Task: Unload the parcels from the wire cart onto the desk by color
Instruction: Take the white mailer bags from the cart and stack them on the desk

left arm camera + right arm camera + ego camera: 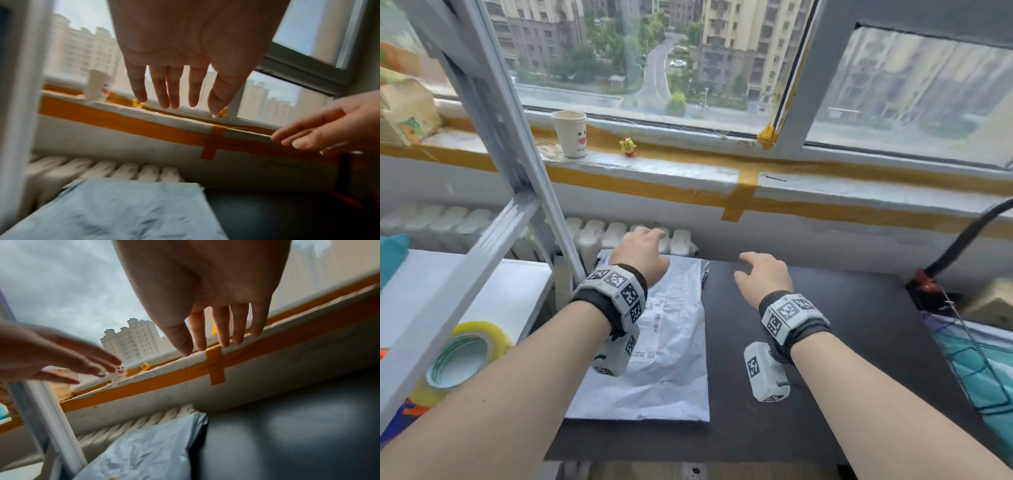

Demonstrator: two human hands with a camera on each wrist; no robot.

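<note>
A flat grey plastic parcel (pixel 664 359) (pixel 115 211) (pixel 144 454) with a white label lies on the left part of the dark desk (pixel 808 359). My left hand (pixel 642 253) (pixel 176 87) hovers over the parcel's far end, fingers straight and spread, holding nothing. My right hand (pixel 760 270) (pixel 216 335) hovers above the bare desk just right of the parcel, fingers also straight and empty. The wire cart (pixel 969 346), at the right edge, holds a teal parcel (pixel 983 373) behind its mesh.
A grey metal shelf post (pixel 517 164) slants up at the left, above a white shelf with a yellow tape roll (pixel 462 359). A paper cup (pixel 570 133) and a small yellow toy (pixel 627 146) stand on the taped windowsill. A white radiator (pixel 619 240) runs behind the desk.
</note>
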